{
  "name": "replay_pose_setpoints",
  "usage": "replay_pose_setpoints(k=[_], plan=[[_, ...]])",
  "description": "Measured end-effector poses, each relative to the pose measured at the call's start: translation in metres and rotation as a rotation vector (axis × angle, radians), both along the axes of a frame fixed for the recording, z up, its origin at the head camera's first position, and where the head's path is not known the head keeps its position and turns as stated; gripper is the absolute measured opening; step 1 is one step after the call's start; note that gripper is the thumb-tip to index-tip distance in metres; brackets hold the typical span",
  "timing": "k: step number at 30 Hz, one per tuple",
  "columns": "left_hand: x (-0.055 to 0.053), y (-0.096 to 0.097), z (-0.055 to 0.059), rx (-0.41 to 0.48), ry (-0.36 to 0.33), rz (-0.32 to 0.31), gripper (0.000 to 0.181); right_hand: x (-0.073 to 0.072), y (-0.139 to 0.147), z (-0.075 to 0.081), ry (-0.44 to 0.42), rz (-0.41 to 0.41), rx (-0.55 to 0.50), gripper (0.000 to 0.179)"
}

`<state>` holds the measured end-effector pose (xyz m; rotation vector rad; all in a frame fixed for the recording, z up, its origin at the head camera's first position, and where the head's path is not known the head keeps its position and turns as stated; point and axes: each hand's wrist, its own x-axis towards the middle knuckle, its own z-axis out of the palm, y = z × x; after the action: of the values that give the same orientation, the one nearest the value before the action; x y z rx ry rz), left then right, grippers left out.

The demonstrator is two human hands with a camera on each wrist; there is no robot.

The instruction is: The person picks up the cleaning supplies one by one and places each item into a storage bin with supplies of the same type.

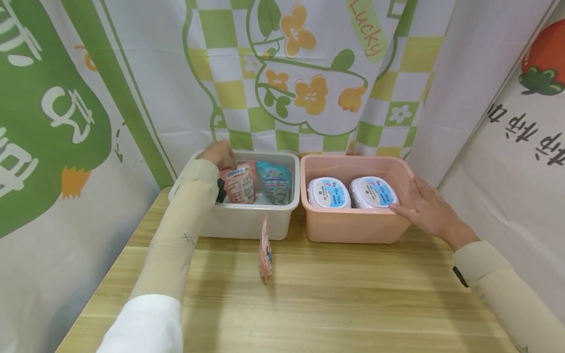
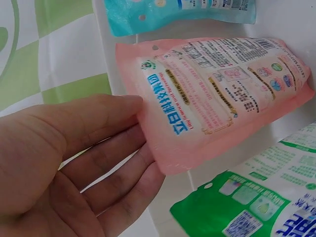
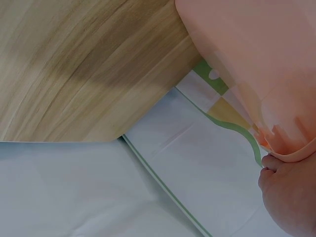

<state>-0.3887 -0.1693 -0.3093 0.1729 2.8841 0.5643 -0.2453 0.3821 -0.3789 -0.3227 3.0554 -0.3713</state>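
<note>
My left hand (image 1: 219,154) reaches into the white bin (image 1: 247,223). It pinches the edge of a pink refill pouch (image 2: 207,94), thumb on the printed face and fingers behind. Beside that pouch are a blue pouch (image 1: 274,181) and a green-and-white pouch (image 2: 247,197), the latter hidden behind my arm in the head view. My right hand (image 1: 430,208) rests on the right rim of the pink bin (image 1: 353,228), its fingers fairly straight along the side and thumb toward the front. Two white tubs with blue labels, a left tub (image 1: 328,192) and a right tub (image 1: 374,191), sit inside.
Another pink pouch (image 1: 266,255) stands edge-on upon the wooden table (image 1: 335,304), in front of the white bin. The two bins stand side by side at the back. A printed curtain (image 1: 309,73) hangs close behind them, with more cloth at both sides.
</note>
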Motion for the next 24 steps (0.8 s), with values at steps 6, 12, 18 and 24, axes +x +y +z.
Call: replay_pose_setpoints(k=[6,12,18,24], plan=[[0.007,-0.001,0.009,-0.003,0.027,-0.007,0.014,-0.001,0.0,-0.001,-0.007,0.001,-0.001,0.107],[0.018,-0.001,0.025,-0.034,0.062,-0.027,0.021,0.0,-0.001,0.0,-0.012,-0.002,-0.015,0.107],[0.034,-0.003,0.038,-0.04,0.108,-0.074,0.025,0.001,-0.003,-0.001,-0.012,0.0,-0.037,0.109],[0.05,-0.001,0.049,-0.014,0.128,-0.086,0.027,0.002,-0.003,0.001,-0.015,-0.008,-0.053,0.11]])
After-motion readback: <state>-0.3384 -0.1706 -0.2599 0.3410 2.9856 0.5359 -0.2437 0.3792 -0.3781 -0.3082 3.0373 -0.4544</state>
